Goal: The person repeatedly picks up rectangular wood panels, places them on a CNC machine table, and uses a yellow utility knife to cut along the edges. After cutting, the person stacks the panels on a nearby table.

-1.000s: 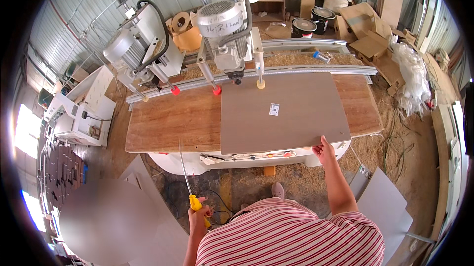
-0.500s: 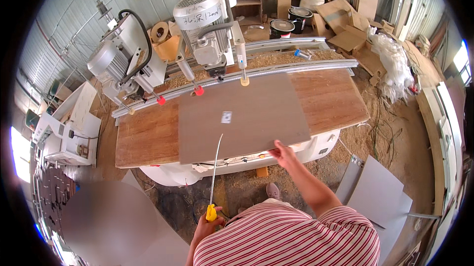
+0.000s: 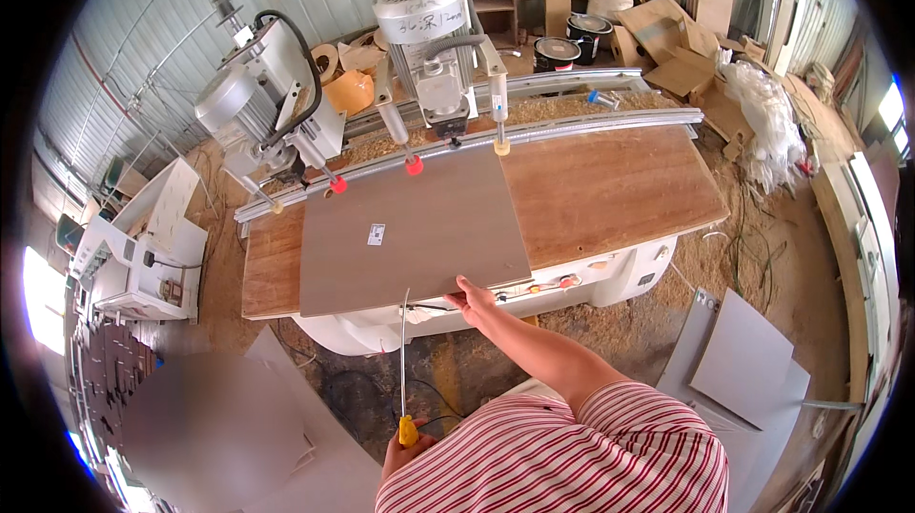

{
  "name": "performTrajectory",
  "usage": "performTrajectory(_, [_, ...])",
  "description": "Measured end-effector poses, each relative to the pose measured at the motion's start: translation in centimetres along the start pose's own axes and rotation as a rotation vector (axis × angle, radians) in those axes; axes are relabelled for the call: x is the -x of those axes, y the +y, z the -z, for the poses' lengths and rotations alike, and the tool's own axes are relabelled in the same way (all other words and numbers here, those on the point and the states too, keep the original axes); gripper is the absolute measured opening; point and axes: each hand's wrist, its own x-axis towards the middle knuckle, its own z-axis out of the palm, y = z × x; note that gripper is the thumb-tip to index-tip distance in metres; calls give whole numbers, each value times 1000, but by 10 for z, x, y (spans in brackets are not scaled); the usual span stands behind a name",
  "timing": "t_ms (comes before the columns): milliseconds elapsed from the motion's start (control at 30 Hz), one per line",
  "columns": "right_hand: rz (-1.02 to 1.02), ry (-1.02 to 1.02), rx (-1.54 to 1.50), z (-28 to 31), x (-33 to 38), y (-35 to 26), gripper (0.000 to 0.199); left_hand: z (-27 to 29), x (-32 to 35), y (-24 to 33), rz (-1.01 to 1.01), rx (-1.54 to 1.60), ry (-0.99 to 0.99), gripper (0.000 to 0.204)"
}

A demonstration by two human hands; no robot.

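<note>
A flat grey-brown board [image 3: 429,222] with a small white label [image 3: 376,234] lies on the wooden top of a drilling machine, toward its left part. My right hand [image 3: 472,303] grips the board's near edge close to its right corner, thumb on top and fingers partly hidden underneath. Low in the view, my left hand [image 3: 405,454] is closed round the yellow handle of an air blow gun [image 3: 408,431]. The gun's long thin metal tube points away from me, its tip just by the board's near edge.
Two motor-driven drill heads [image 3: 434,46] with red-tipped and yellow-tipped rods stand behind a metal fence rail [image 3: 610,127]. Bare wooden tabletop [image 3: 610,194] extends to the right. Grey panels [image 3: 743,361] lean at lower right. Sawdust, cables, cardboard [image 3: 677,60] and black paint buckets [image 3: 556,53] lie around.
The board has slid left along the tabletop, with my right hand moving left on its near edge. My left hand still holds the air blow gun.
</note>
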Motion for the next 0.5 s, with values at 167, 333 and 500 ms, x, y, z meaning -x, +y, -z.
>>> performTrajectory(167, [64,58,15,-17,2,17,19,39,-14,-32,-83,26,-83,35])
performTrajectory(333, [107,70,27,-18,-2,21,19,63,-27,-47,-117,37,-108,34])
performTrajectory(500, [107,69,22,-16,-1,17,19,69,-34,-45,-101,-13,-69,34])
